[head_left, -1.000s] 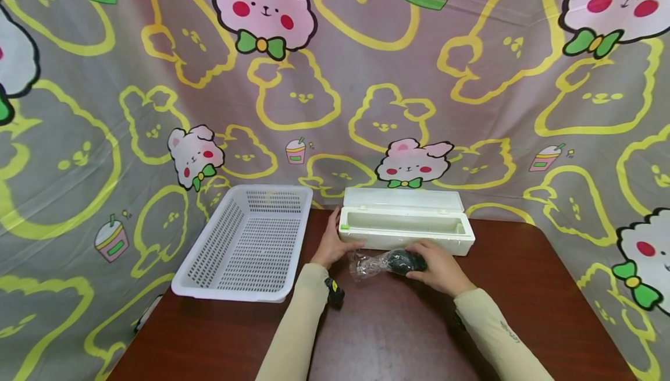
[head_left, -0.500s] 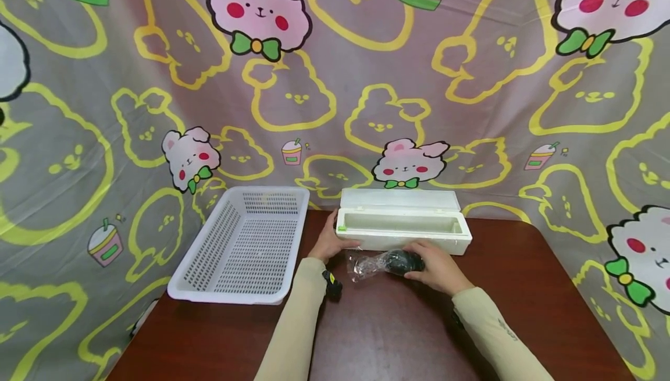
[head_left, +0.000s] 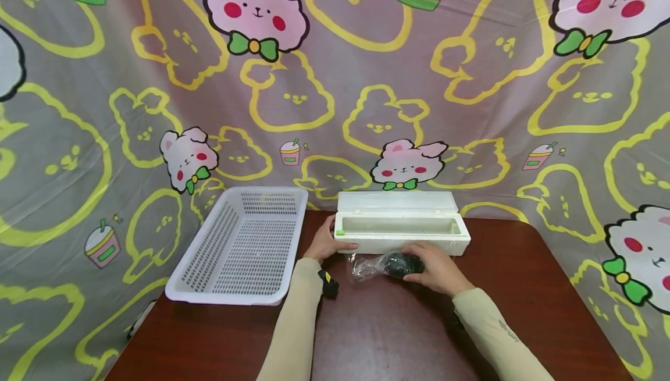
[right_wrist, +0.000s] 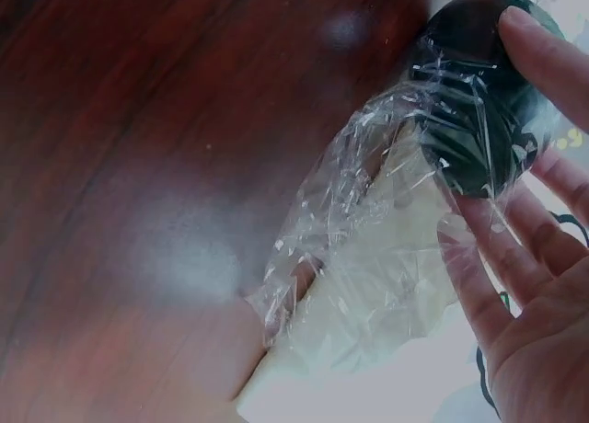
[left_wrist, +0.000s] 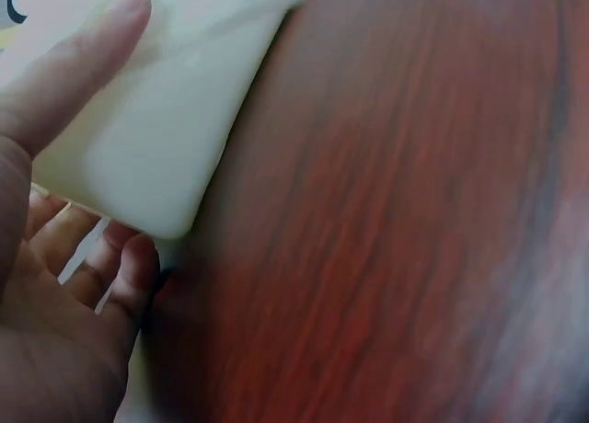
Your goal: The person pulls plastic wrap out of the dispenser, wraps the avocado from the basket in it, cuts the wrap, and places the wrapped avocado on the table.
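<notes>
My left hand grips the left end of a long cream box, thumb on its front face and fingers round the end. The box's hinged lid is raised, and a small green tab sits at its left corner. In front of the box, my right hand holds a dark green, rounded object wrapped in crinkled clear plastic film. The thumb lies on one side of it and fingers on the other. Loose film trails left along the box's front. The object's exact kind is unclear.
A white perforated plastic basket stands left of the box on the dark red wooden table. Behind the table hangs a patterned cloth, which also closes in both sides.
The head view has shifted slightly. The cream box has tilted or moved a little towards me at the left, with the left hand on it. The right hand keeps its hold on the wrapped object.
</notes>
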`<action>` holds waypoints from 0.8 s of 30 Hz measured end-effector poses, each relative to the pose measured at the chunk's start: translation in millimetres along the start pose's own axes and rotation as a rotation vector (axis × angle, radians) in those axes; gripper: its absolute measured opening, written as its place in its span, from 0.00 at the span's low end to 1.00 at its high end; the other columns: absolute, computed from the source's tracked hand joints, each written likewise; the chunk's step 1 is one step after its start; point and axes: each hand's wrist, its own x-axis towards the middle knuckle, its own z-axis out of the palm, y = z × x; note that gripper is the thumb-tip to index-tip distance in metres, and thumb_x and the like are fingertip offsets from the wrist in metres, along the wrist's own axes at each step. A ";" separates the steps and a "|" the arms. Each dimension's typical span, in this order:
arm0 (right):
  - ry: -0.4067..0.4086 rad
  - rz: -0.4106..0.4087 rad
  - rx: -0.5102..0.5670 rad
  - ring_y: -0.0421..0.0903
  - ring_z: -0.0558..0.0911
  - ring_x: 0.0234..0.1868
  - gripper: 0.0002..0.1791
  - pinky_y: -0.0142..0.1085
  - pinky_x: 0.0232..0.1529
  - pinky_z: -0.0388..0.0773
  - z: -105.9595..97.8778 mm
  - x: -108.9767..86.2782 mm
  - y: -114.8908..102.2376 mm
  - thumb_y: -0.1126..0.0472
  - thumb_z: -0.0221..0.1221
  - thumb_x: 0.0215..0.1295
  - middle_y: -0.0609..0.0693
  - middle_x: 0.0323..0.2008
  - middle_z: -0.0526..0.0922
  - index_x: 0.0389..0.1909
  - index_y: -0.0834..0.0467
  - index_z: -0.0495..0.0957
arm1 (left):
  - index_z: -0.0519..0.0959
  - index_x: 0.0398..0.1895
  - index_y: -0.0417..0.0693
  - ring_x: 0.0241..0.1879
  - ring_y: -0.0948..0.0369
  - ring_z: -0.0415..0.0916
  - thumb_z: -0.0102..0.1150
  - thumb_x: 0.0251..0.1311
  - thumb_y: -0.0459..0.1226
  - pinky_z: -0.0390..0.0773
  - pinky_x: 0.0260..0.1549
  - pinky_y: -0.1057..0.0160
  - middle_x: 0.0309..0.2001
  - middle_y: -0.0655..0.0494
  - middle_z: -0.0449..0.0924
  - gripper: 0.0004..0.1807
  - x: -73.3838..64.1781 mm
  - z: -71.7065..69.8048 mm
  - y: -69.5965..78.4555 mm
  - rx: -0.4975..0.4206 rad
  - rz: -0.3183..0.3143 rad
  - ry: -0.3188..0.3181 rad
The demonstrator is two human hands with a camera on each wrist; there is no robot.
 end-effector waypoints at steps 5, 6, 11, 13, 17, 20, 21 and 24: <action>-0.026 -0.031 0.005 0.50 0.85 0.53 0.31 0.50 0.57 0.81 -1.3 -2.7 -0.9 0.51 0.81 0.48 0.49 0.51 0.86 0.54 0.54 0.82 | 0.61 0.79 0.47 0.59 0.53 0.77 0.84 0.43 0.31 0.80 0.58 0.56 0.67 0.45 0.75 0.58 -0.7 -5.3 -2.2 -0.035 0.035 -0.066; -0.027 -0.043 0.007 0.50 0.85 0.51 0.31 0.50 0.56 0.81 -1.3 -3.1 -0.9 0.51 0.81 0.48 0.48 0.49 0.87 0.54 0.54 0.82 | 0.61 0.79 0.47 0.58 0.53 0.77 0.84 0.43 0.31 0.79 0.58 0.56 0.67 0.45 0.75 0.58 -1.1 -6.5 -2.6 -0.028 0.033 -0.078; -0.025 -0.095 -0.001 0.46 0.85 0.47 0.31 0.47 0.51 0.82 -0.2 -4.4 -1.4 0.49 0.81 0.48 0.46 0.46 0.86 0.53 0.52 0.82 | 0.60 0.79 0.46 0.62 0.50 0.74 0.85 0.42 0.33 0.73 0.65 0.49 0.69 0.43 0.72 0.59 -5.4 -11.5 -1.8 0.017 0.019 -0.092; -0.024 -0.104 -0.009 0.46 0.85 0.47 0.31 0.47 0.51 0.82 0.5 -5.1 -1.5 0.48 0.81 0.48 0.46 0.46 0.86 0.54 0.52 0.82 | 0.59 0.79 0.45 0.64 0.49 0.72 0.85 0.43 0.34 0.70 0.68 0.47 0.70 0.42 0.70 0.59 -7.4 -12.0 -1.8 0.028 0.016 -0.099; -0.030 -0.096 -0.013 0.45 0.85 0.47 0.32 0.47 0.51 0.82 1.2 -6.6 -1.9 0.49 0.81 0.48 0.45 0.47 0.87 0.54 0.51 0.82 | 0.55 0.80 0.45 0.64 0.49 0.72 0.84 0.45 0.34 0.69 0.68 0.47 0.70 0.42 0.69 0.60 -8.1 -11.5 -3.8 0.025 0.021 -0.135; -0.044 -0.080 -0.009 0.45 0.85 0.48 0.32 0.48 0.52 0.82 0.4 -6.5 -2.6 0.48 0.80 0.49 0.45 0.47 0.86 0.55 0.51 0.82 | 0.55 0.79 0.44 0.61 0.51 0.73 0.84 0.45 0.33 0.71 0.66 0.50 0.70 0.42 0.69 0.60 -5.7 -11.5 -5.6 0.012 0.029 -0.149; -0.048 -0.075 -0.008 0.46 0.85 0.48 0.32 0.48 0.52 0.82 -0.1 -6.5 -2.9 0.48 0.80 0.49 0.46 0.47 0.86 0.55 0.51 0.82 | 0.55 0.79 0.44 0.61 0.51 0.73 0.84 0.45 0.33 0.72 0.65 0.51 0.69 0.42 0.69 0.60 -5.2 -11.1 -6.2 0.003 0.035 -0.145; -0.061 -0.060 -0.005 0.46 0.85 0.49 0.32 0.48 0.53 0.82 -1.9 -6.3 -3.4 0.48 0.80 0.50 0.46 0.48 0.86 0.56 0.51 0.82 | 0.54 0.80 0.42 0.61 0.49 0.73 0.83 0.43 0.28 0.70 0.65 0.51 0.70 0.40 0.69 0.61 -9.9 -9.4 2.0 -0.044 0.042 -0.135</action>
